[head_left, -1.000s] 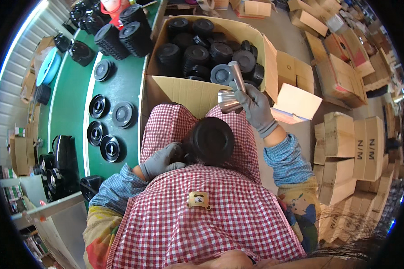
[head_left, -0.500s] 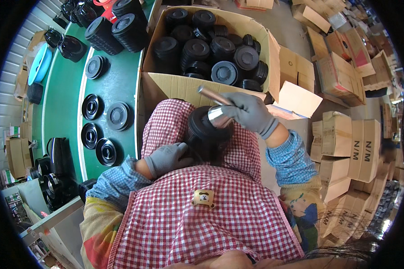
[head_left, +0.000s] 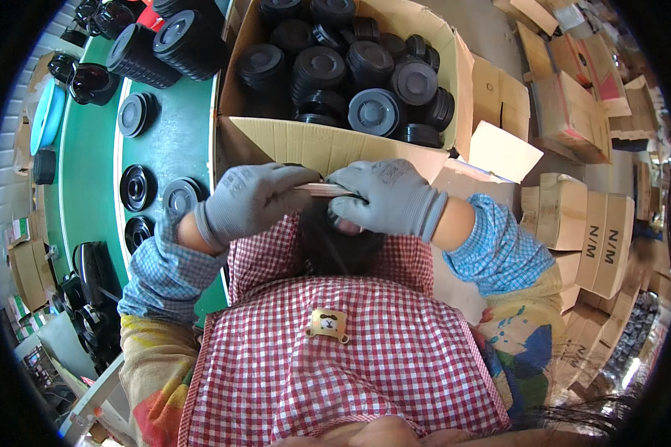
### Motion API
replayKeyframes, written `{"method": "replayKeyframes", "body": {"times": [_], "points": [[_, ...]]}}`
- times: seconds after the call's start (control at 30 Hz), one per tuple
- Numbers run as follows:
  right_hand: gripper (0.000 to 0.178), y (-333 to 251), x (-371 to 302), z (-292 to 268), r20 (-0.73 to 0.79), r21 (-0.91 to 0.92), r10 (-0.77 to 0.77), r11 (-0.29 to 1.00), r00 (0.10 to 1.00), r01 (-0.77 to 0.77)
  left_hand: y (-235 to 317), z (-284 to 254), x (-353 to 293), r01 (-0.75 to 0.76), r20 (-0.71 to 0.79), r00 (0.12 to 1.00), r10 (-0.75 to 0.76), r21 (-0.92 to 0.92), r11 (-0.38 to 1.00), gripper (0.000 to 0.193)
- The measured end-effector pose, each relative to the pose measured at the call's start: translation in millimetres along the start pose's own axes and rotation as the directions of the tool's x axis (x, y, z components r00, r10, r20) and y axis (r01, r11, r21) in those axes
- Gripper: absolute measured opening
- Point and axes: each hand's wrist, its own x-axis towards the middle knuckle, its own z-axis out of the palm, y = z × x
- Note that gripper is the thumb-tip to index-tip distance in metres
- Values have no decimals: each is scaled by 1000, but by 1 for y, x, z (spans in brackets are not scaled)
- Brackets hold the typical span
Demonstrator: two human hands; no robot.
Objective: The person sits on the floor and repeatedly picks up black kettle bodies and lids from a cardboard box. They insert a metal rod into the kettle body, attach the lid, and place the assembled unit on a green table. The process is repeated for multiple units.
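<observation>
Between my knees stands a dark, round black piece [head_left: 339,253], its top mostly hidden beneath my hands. Across it lies the metal rod [head_left: 320,190] of a T-shaped tool, held level by both fists. My left hand [head_left: 257,200], in a grey glove, is closed round the rod's left end. On the right end my right hand [head_left: 391,195], also gloved in grey, is wrapped tight. Just below the right fingers a bit of the tool's shiny head [head_left: 347,225] shows against the black top.
Ahead, an open cardboard box [head_left: 298,138] holds many stacked black lids [head_left: 373,112]. To the left runs a green table [head_left: 175,134] with loose black discs [head_left: 136,188] and stacks of lids [head_left: 186,45]. Cartons [head_left: 602,242] are piled at the right.
My left hand has left the side of the black piece and moved up onto the rod. The tilted tool has swung level, and my right hand has shifted its grip to the rod's right end.
</observation>
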Motion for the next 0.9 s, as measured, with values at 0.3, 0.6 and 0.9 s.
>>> {"method": "replayKeyframes", "body": {"times": [0.3, 0.6, 0.9], "points": [[62, 51, 9, -10, 202, 207, -293, 946, 935, 251, 11, -20, 22, -46, 170, 985, 31, 81, 996, 34], [63, 64, 32, -25, 425, 225, -364, 929, 829, 293, 42, -6, 10, 120, 158, 976, -153, 203, 972, 27], [62, 58, 24, -15, 459, 221, -176, 972, 871, 80, 33, -5, 25, 133, 188, 966, -176, 223, 966, 19]]}}
